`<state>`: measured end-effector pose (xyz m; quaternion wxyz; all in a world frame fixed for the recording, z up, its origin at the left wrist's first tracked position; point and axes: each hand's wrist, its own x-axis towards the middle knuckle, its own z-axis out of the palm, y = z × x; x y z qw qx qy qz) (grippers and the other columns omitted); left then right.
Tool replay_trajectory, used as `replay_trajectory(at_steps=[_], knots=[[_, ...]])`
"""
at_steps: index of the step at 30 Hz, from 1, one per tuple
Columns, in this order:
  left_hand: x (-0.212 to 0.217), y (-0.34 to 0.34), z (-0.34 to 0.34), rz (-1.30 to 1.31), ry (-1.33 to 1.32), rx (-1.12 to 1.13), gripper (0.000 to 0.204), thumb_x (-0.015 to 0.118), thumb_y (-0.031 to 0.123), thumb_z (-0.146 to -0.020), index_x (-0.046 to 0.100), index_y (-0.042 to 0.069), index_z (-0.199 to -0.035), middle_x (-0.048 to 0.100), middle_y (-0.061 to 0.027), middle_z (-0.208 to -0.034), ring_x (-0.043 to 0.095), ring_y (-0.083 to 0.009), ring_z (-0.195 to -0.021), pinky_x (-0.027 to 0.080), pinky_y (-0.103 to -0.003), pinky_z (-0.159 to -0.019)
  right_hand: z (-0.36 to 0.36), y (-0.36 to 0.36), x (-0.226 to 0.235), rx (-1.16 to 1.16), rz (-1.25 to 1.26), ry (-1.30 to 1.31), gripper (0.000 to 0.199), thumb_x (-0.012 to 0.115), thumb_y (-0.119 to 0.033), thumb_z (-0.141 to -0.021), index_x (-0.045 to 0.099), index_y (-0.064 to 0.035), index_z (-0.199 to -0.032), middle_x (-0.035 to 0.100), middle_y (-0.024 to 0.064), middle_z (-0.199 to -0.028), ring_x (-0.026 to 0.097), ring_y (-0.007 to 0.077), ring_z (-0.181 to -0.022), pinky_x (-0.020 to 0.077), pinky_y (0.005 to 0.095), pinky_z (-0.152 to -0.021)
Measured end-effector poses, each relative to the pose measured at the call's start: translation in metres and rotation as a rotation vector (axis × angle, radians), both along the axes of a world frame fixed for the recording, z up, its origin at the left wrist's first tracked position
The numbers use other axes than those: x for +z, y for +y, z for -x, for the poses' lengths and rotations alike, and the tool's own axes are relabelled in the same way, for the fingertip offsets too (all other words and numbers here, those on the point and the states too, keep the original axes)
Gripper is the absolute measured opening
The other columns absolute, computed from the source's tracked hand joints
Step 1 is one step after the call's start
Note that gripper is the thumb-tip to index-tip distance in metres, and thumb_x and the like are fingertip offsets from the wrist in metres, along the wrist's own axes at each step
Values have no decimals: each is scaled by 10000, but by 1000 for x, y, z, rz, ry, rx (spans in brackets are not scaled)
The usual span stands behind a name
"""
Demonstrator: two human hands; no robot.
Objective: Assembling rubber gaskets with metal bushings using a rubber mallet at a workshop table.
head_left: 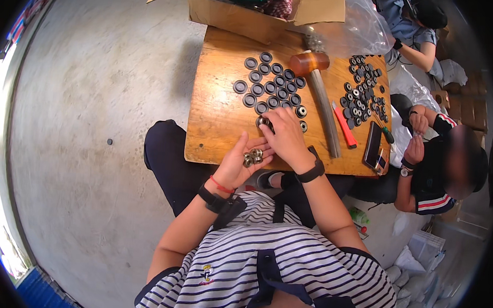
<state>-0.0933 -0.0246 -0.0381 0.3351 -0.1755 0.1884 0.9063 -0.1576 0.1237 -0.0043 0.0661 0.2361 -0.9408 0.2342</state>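
My left hand (236,163) is turned palm up at the table's near edge, with several small shiny metal bearings (253,157) cupped in it. Just above it, my right hand (287,135) reaches down with its fingers closed on another metal bearing (263,121), over the near side of a group of black round caps. These black caps (269,88) lie flat in loose rows, ring side up. Beside my right hand, one cap with a metal bearing in its centre (300,111) lies at the group's right edge. The fingers partly hide what lies under them.
A mallet (328,111) lies right of the caps, then a red cutter (344,125), a phone (373,145) and a green-handled screwdriver (388,134). Many assembled pieces (363,93) spread at right. A cardboard box (237,21) stands at the far edge. Two people sit at right.
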Motion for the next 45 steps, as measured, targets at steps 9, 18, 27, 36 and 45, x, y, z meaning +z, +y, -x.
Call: replay_trajectory(at_steps=[9, 18, 27, 36, 45], knots=[[-6, 3, 0, 12, 44, -1, 682, 228, 496, -1025, 410, -85, -1333, 532, -186, -1294, 542, -251, -1186, 443, -383, -1033, 0, -1, 8, -11, -90, -67, 194, 695, -120, -779, 652, -31, -946, 588, 98, -916, 538, 288, -923, 442, 380, -819], [-5, -2, -2, -42, 139, -17, 667, 194, 510, -1024, 480, -34, -1284, 593, -131, -1177, 577, -203, -1100, 472, -361, -967, -48, 7, 25, 106, 113, -196, 195, 667, -141, -792, 653, -37, -956, 577, 96, -882, 562, 291, -882, 451, 397, -764], [-9, -3, -1, -63, 102, -19, 690, 170, 554, -1008, 489, 4, -1276, 592, -118, -1192, 592, -190, -1091, 485, -364, -943, -49, -13, 25, 92, -147, -202, 172, 652, -136, -790, 648, -28, -923, 592, 111, -895, 575, 305, -887, 469, 391, -774], [-13, -10, 0, -97, 131, -78, 712, 155, 565, -1004, 449, 0, -1323, 581, -102, -1202, 575, -182, -1108, 475, -354, -958, -37, -15, 32, 168, -225, -321, 173, 647, -141, -774, 661, -36, -911, 608, 97, -896, 580, 280, -897, 475, 373, -791], [-11, -7, 1, -99, 96, -90, 814, 163, 622, -971, 333, -36, -1419, 439, -189, -1421, 423, -277, -1332, 415, -399, -1050, 29, -2, 14, -56, 91, -78, 175, 673, -160, -756, 680, -18, -858, 609, 108, -755, 614, 285, -740, 495, 386, -676]])
